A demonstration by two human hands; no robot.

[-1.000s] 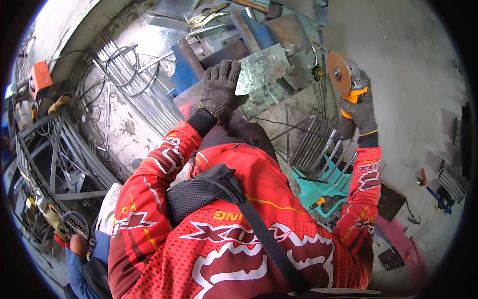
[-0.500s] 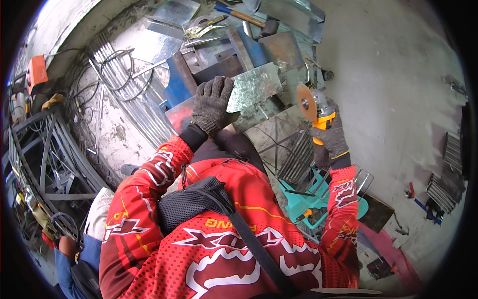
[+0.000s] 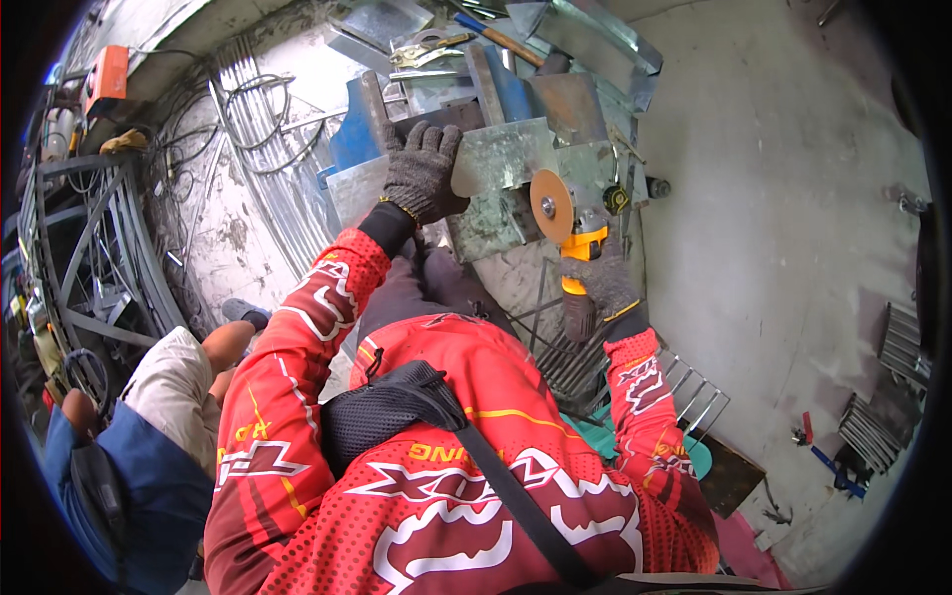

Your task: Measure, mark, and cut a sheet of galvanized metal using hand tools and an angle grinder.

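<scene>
My left hand (image 3: 424, 177), in a dark knitted glove, lies with fingers stretched out over a thin silvery metal sheet (image 3: 504, 154). The sheet rests on a low support with blue metal parts (image 3: 355, 129) in front of my knees. My right hand (image 3: 607, 273), gloved too, is wrapped round a yellow and grey angle grinder (image 3: 585, 241). Its brown cutting disc (image 3: 550, 205) stands upright close to the right part of the sheet; whether they touch I cannot tell.
A hammer (image 3: 501, 42) and locking pliers (image 3: 426, 57) lie beyond the sheet among metal offcuts. Metal tubes (image 3: 260, 149) and looped cable are on the left floor. Another person (image 3: 139, 446) is at the lower left. A metal rack (image 3: 694, 392) stands near my right forearm.
My right hand has brought the grinder leftward, closer to the sheet. My left hand's fingers are more spread out on it. The view has shifted, showing more of the other person.
</scene>
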